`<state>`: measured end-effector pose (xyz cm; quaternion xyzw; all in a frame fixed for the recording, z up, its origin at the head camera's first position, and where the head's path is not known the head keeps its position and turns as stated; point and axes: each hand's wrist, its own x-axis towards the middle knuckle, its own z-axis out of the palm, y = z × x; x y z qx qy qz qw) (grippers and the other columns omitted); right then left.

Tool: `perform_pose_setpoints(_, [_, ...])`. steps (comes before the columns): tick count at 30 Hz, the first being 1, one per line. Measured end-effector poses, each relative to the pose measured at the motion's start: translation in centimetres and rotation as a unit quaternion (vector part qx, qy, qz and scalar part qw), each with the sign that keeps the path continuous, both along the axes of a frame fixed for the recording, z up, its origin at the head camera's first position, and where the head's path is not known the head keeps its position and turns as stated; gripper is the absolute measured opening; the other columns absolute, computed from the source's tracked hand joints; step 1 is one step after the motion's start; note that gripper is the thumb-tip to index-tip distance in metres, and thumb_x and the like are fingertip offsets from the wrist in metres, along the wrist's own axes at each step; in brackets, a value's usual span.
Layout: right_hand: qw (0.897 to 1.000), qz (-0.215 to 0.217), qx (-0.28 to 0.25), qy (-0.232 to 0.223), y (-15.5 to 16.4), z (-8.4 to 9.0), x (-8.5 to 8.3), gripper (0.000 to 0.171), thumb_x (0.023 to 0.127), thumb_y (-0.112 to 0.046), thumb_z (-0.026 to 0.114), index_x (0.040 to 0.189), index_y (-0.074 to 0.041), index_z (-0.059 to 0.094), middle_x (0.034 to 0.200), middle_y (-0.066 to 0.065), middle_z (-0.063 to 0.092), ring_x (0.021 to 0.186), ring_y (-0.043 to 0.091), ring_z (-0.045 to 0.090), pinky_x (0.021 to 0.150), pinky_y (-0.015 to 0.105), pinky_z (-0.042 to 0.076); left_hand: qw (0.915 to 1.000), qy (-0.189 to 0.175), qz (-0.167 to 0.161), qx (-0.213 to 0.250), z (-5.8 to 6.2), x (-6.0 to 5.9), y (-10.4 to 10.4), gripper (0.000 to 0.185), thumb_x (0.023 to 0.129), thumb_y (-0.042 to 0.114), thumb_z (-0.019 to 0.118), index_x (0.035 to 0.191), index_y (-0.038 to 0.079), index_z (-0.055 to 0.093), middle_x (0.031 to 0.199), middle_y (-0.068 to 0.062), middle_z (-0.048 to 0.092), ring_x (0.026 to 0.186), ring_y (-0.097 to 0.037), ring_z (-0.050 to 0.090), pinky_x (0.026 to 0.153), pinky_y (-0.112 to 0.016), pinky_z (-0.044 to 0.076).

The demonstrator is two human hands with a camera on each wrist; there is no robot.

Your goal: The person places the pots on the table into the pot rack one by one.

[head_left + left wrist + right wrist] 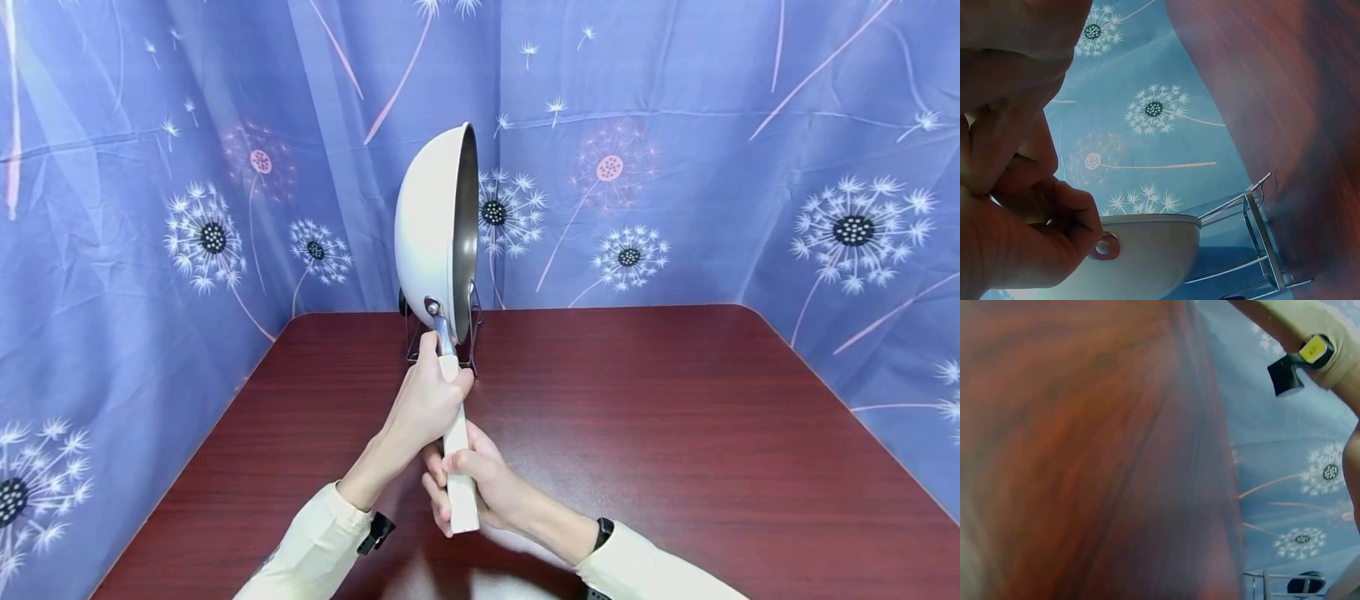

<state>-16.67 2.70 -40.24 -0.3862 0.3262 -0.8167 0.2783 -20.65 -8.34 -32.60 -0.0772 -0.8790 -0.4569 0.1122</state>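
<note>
Taking the one dark red table [675, 433] as the landmark, the count runs: two hands, one pan, one wire rack. Nearest the table's front edge, the right hand [480, 487] is wrapped tightly round the lower end of the pale handle [459, 475], fingers curled over its front. Just beyond it, further in over the table, the left hand [426, 404] grips the same handle higher up, its thumb reaching up along the metal neck toward the rivet [1105, 246]; the left wrist view shows those fingers curled right beside the pan's wall. Both hands are closed on the handle, with no gap showing.

The single white pan [435, 229] is held on edge above the table's far middle, dark inside facing right. Its lower rim sits at the wire rack [442, 333], which stands near the table's back edge; whether the pan touches the rack cannot be told. Behind the table hangs a blue dandelion-print curtain [712, 150].
</note>
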Motion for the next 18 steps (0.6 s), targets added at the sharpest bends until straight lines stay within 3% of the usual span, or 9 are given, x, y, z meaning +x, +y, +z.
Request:
perform_pose_setpoints(11, [0.995,-0.054,0.031,-0.077,-0.3,1.0,1.3,0.012,0.092,-0.005,0.039,0.083,-0.011,0.045,0.055,-0.007,0.053,0.044,0.007,0.052,0.041,0.023,0.045,0.9987,-0.035,-0.027,0.023,-0.3,-0.4,0.5,0.043,0.085,0.018,0.061,0.125,0.017,0.046,0.076,-0.004,0.053,0.072,-0.021,0.053,0.065,-0.031,0.042])
perform_pose_setpoints(18, [0.992,-0.065,0.036,-0.1,-0.1,0.5,1.5,0.014,0.091,-0.003,0.035,0.086,-0.012,0.045,0.058,-0.007,0.049,0.044,0.005,0.051,0.041,0.021,0.044,0.9982,-0.049,-0.028,0.019,-1.2,-0.8,0.8,0.042,0.085,0.016,0.06,0.124,0.014,0.047,0.083,-0.005,0.057,0.078,-0.021,0.055,0.07,-0.03,0.043])
